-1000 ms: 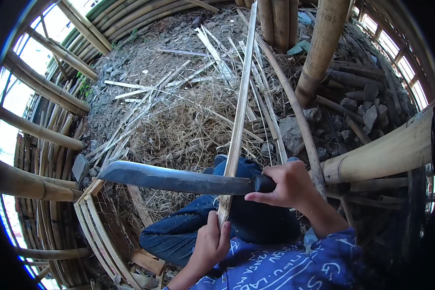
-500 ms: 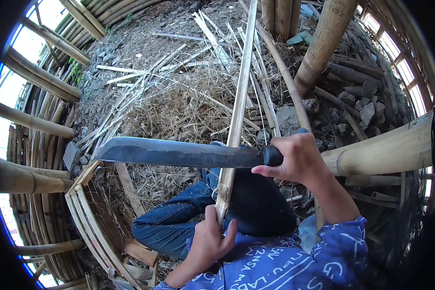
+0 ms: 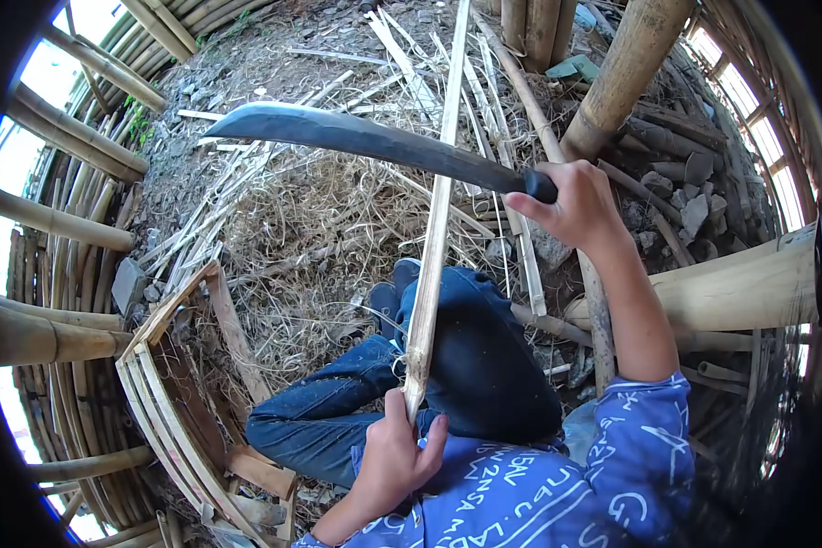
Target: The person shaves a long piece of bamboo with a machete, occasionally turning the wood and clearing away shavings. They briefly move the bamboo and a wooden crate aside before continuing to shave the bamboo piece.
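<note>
A long split bamboo strip point(image 3: 436, 237) runs up from my lap toward the far ground. Its near end is in the closed fingers of my left hand point(image 3: 398, 457). My right hand point(image 3: 576, 203) is wrapped round the dark handle of a machete point(image 3: 365, 137), whose broad blade points left, its tip at the far left. The blade crosses over the strip in this view, well up from my left hand. A loose curl of shaving hangs at the strip just above my left hand. My crossed legs in jeans point(image 3: 338, 388) lie under the strip.
Pale shavings point(image 3: 310, 219) and split strips point(image 3: 511, 183) litter the ground ahead. A wooden slatted frame point(image 3: 160, 411) stands at my left. Thick bamboo posts point(image 3: 626, 78) rise at the right, near broken stones point(image 3: 694, 210). A bamboo pole wall point(image 3: 73, 301) lines the left.
My right hand has carried the machete forward along the strip, away from my body, and the blade now slants. The left hand stays in place, and the strip's far end has shifted slightly left.
</note>
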`<state>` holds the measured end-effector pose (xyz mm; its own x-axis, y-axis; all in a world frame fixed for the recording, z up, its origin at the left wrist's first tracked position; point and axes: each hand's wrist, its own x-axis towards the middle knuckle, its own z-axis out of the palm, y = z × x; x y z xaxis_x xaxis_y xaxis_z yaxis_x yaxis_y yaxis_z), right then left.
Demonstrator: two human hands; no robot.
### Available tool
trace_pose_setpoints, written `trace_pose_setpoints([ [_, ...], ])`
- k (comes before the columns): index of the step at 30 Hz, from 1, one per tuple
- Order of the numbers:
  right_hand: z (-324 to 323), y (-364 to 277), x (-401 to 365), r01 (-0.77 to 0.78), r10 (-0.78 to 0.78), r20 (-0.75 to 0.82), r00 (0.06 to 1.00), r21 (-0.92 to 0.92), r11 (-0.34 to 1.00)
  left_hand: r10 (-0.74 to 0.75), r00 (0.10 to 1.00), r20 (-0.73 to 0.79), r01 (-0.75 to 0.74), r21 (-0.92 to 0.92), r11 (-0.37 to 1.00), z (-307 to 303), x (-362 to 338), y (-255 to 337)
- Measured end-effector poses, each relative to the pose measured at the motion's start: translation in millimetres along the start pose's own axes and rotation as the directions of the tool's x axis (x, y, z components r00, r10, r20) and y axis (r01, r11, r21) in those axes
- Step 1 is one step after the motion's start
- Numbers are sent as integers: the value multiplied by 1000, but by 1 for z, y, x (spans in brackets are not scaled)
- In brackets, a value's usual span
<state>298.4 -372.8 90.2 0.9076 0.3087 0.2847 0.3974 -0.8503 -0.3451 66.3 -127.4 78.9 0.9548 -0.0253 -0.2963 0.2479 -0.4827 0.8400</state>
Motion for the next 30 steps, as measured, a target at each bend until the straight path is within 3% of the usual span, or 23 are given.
trace_pose_setpoints([
  [7, 25, 3, 24, 83, -83, 5, 997, -53, 995, -50, 999, -18, 49, -16, 999, -7, 2, -4],
  [9, 20, 7, 39, -105, 98, 92, 991, 82, 991, -58, 998, 6, 58, -19, 998, -8, 0, -5],
  [11, 19, 24, 57, -150, 147, 124, 981, 12, 989, -57, 998, 3, 57, -15, 998, -6, -2, -8],
  [13, 20, 30, 70, -117, 114, -32, 993, -80, 990, -57, 998, 8, 57, -1, 998, -6, -2, -9],
  [17, 22, 41, 91, -182, 183, 3, 983, -85, 980, -76, 997, 10, 76, -1, 997, -6, -2, -7],
  [25, 21, 58, 140, -237, 228, -99, 969, -86, 968, -66, 998, 9, 66, 14, 998, -6, -2, -2],
  [27, 20, 64, 148, -268, 264, -55, 963, -69, 961, -62, 998, 3, 62, 5, 998, -5, -3, -1],
  [29, 30, 74, 159, -283, 264, -170, 950, -99, 954, -94, 995, 19, 93, 58, 994, -6, -2, 1],
  [30, 28, 72, 162, -293, 276, -154, 949, -103, 951, -92, 996, 15, 91, 58, 994, -6, -2, 1],
])
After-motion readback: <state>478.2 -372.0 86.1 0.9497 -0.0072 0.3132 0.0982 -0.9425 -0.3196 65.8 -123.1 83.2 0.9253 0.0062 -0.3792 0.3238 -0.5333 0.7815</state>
